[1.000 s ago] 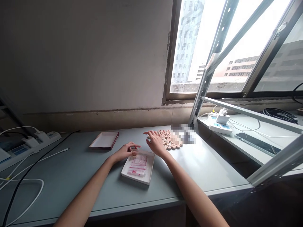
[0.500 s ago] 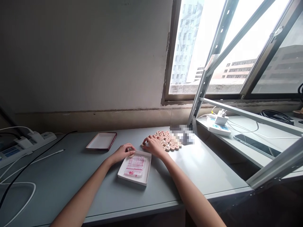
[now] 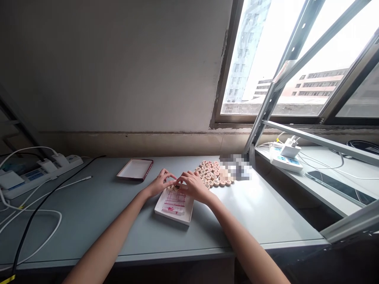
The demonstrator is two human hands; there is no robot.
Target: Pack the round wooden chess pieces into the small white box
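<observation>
The right hand [image 3: 192, 186] pinches a round wooden piece [image 3: 177, 187] over the white tray's [image 3: 187, 219] far edge; the left hand [image 3: 161, 183], fingers curled, touches another piece [image 3: 170, 187] beside it. More pieces [image 3: 208, 173] cluster rightward on the counter [image 3: 136, 221].

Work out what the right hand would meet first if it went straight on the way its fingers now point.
Most likely the left hand or the round piece at its fingertips: both lie just ahead of the right hand, near the box. Depth is unclear.
</observation>
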